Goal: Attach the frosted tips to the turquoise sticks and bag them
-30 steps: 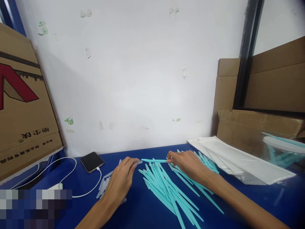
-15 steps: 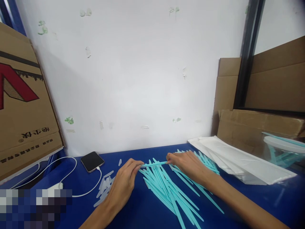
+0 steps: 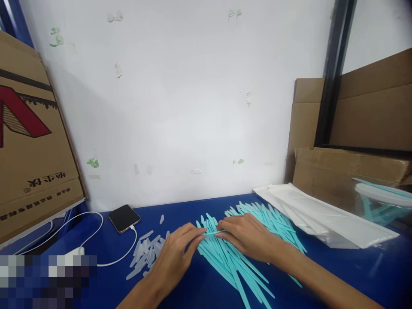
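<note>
A turquoise strip (image 3: 210, 233) spans the short gap between two sets of pinched fingertips, lying crosswise just over the far end of the near pile of strips (image 3: 230, 262). The left hand (image 3: 177, 248) has its thumb and fingers closed on the left end, and the right hand (image 3: 247, 235) nips it toward the right; whether anything else is tucked inside the left pinch I can't tell from here, as the fingers cover it. The strip looks thin, so if the two hands pushed out of line, I'd expect it to bow or slip sideways out of those fingertips. The right hand sits low, and a brush from it could drag the loose near heap into the second pile (image 3: 273, 219) on the far right, muddling the two. To the left, small translucent pieces (image 3: 144, 253) lie strewn close by the left hand, where a careless sweep could send some toward the white cable (image 3: 132, 228); that cable, if snagged, might tug the phone (image 3: 124, 218) along with it. Farther right, the white plastic bags (image 3: 318, 210) look slick, and a nudge could slide them against the second pile
</note>
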`<state>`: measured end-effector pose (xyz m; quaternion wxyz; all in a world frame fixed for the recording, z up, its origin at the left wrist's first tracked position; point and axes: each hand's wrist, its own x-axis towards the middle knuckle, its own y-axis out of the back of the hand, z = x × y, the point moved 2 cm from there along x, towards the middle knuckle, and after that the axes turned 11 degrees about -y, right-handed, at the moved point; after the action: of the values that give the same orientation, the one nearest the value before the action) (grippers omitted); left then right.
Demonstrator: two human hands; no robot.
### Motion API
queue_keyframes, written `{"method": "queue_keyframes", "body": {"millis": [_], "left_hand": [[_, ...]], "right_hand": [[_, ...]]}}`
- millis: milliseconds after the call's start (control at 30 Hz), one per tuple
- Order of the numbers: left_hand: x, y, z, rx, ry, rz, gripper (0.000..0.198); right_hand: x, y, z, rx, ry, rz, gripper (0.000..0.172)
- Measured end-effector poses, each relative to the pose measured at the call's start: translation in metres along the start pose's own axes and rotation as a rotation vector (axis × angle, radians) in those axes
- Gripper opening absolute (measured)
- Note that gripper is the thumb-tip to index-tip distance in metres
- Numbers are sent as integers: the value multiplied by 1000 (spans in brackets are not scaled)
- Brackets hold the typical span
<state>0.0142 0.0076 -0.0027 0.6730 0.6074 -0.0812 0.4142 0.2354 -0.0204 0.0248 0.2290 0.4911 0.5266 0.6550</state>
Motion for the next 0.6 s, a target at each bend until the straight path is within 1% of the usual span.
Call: {"method": "queue_keyframes", "body": {"millis": [67, 100, 167, 233, 333, 400, 467, 600], "left_hand": [[0, -1, -3, 130, 6, -39, 35], [0, 0, -7, 207, 24, -62, 38], [-1, 4, -19, 364, 96, -103, 43], [-4, 10, -35, 516, 232, -129, 47], [-10, 18, -56, 606, 369, -184, 53], [-13, 21, -66, 603, 417, -217, 55], [-15, 22, -72, 572, 450, -251, 56], [-17, 17, -75, 494, 466, -301, 59]], "right_hand": [[0, 0, 2, -1, -35, 26, 34], [1, 1, 5, -10, -77, 46, 32], [3, 1, 15, -47, -216, 73, 28], [4, 1, 27, -109, -388, 75, 28], [4, 0, 42, -192, -604, 19, 28], [2, -2, 47, -221, -657, -38, 28], [0, -4, 49, -253, -654, -76, 26], [-2, -7, 49, -317, -659, -71, 16]]}}
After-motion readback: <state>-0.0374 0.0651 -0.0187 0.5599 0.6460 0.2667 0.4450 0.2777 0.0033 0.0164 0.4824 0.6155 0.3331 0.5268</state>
